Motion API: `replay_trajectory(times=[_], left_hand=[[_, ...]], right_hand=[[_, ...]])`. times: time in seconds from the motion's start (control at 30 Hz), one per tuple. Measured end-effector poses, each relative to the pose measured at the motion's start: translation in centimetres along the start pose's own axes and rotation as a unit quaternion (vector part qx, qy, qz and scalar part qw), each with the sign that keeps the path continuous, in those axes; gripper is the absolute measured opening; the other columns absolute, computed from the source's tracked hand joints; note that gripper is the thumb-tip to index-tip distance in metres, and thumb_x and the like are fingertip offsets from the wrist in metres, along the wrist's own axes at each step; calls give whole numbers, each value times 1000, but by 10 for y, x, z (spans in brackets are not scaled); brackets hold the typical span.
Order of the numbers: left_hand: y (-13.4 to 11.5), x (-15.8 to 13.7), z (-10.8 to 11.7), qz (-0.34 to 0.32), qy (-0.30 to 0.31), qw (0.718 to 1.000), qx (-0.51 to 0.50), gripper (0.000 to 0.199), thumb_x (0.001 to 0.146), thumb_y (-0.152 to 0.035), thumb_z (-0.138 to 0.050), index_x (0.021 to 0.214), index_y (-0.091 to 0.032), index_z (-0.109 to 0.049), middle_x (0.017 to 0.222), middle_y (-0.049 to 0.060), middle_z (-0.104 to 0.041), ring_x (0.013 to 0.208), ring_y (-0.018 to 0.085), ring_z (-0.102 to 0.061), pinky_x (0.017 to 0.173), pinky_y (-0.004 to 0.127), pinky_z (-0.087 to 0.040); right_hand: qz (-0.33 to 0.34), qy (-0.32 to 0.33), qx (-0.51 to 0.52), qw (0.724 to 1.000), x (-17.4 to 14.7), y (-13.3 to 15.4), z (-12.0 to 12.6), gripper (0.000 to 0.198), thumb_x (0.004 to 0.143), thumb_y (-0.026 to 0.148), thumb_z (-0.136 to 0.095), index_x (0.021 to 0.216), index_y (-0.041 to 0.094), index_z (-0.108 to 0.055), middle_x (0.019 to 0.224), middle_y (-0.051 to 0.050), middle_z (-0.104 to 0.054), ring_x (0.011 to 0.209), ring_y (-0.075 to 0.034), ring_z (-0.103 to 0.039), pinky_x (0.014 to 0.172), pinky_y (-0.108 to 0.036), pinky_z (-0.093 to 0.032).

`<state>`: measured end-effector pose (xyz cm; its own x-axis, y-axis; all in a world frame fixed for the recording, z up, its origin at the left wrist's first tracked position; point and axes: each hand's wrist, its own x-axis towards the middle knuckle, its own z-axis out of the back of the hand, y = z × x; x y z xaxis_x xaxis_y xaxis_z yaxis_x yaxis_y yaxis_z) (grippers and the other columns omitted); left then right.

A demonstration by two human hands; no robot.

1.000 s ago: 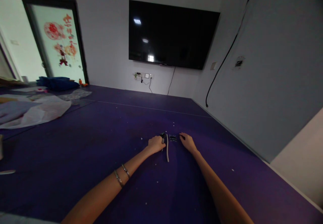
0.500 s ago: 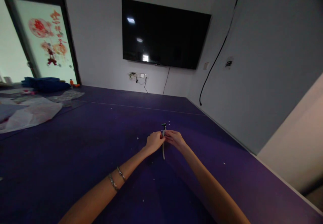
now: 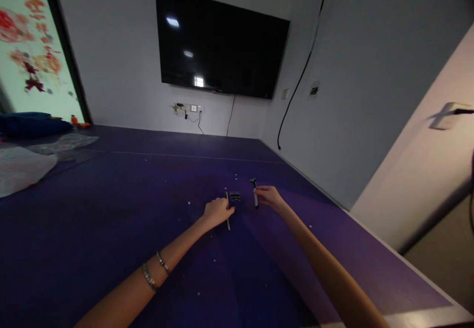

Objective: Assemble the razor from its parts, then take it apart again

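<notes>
The person's right hand (image 3: 269, 196) pinches a razor (image 3: 256, 198) by its pale grey handle, the dark, T-shaped head pointing away. The left hand (image 3: 217, 211) curls over a thin, whitish strip (image 3: 228, 225); whether it grips cannot be told. Between the hands, a small dark piece with pale markings (image 3: 235, 196) lies on the purple surface (image 3: 148, 249).

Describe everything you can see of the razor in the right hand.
The razor has a narrow, dark crosswise head with a hint of green, a dark neck, and a pale, straight handle ending in a dark tip; the handle looks like plastic. It points away from the person, head at the far end. The fingers of the right hand grip the handle from the right. Whether it touches the purple surface is unclear, and blade detail is too small to make out.
</notes>
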<state>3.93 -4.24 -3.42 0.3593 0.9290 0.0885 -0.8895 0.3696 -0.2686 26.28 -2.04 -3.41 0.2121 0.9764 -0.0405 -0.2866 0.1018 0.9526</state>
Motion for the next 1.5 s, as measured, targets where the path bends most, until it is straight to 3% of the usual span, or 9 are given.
replay_trajectory(times=[0.17,0.3,0.63,1.0,1.1,1.17,1.23,1.37,1.5], left_hand=[[7,-2,-9,5,21,999,23,38,80,-49,-44,80,-17,-65,87,9,-68,84,25,-64,69,32,-48],[2,0,-11,3,28,999,35,39,80,-48,-43,82,-16,-65,88,11,-68,86,26,-64,71,34,-48],[-2,5,-16,10,39,997,68,33,82,-32,-40,93,-14,-65,95,14,-67,90,26,-64,74,36,-49],[0,1,-12,15,23,998,56,30,81,-28,-41,91,-15,-66,94,13,-67,89,24,-64,73,34,-49],[-3,-2,-7,9,2,999,51,30,83,-29,-41,90,-15,-66,93,13,-67,89,25,-64,73,34,-48],[-9,-4,-2,7,-9,999,49,31,84,-31,-40,90,-16,-66,93,13,-67,89,25,-64,74,34,-48],[-18,-7,2,-6,-19,999,47,32,85,-31,-39,90,-16,-66,92,12,-67,89,25,-64,75,35,-48],[-35,-13,6,-32,-31,998,44,32,86,-30,-38,96,-16,-65,92,13,-67,90,25,-63,76,35,-47],[-45,-18,5,-44,-32,998,37,31,86,-30,-40,104,-16,-61,92,13,-67,90,25,-63,77,36,-47]], right_hand=[[-12,-65,-165,984,9,-25,72,9,64,20,-61,63,13,-67,48,2,-56,51,-11,-57,49,-17,-42],[-1,-101,-287,953,11,-42,97,10,62,16,-60,60,13,-69,46,2,-56,57,-13,-60,48,-16,-37],[29,-124,-441,888,14,-61,92,18,69,16,-57,77,14,-73,79,-11,-71,76,-20,-66,58,-19,-40],[78,-130,-465,872,-6,-43,80,19,76,18,-54,79,14,-72,88,-15,-69,88,-23,-64,73,-25,-43],[126,-114,-369,914,-13,-30,54,18,76,20,-54,81,17,-71,88,-11,-69,86,-21,-63,75,-26,-45],[133,-101,-206,964,-20,-20,28,16,73,24,-61,84,17,-70,85,-9,-69,82,-21,-64,72,-27,-48],[85,-58,-32,994,-28,-11,0,23,70,27,-65,90,15,-67,80,-8,-68,72,-19,-64,63,-27,-51],[-21,62,230,971,-45,7,-40,29,69,29,-68,93,16,-60,77,-5,-66,62,-13,-63,60,-26,-51],[-38,93,278,955,-50,14,-52,24,67,27,-69,85,16,-59,68,0,-63,54,-9,-60,52,-21,-48]])
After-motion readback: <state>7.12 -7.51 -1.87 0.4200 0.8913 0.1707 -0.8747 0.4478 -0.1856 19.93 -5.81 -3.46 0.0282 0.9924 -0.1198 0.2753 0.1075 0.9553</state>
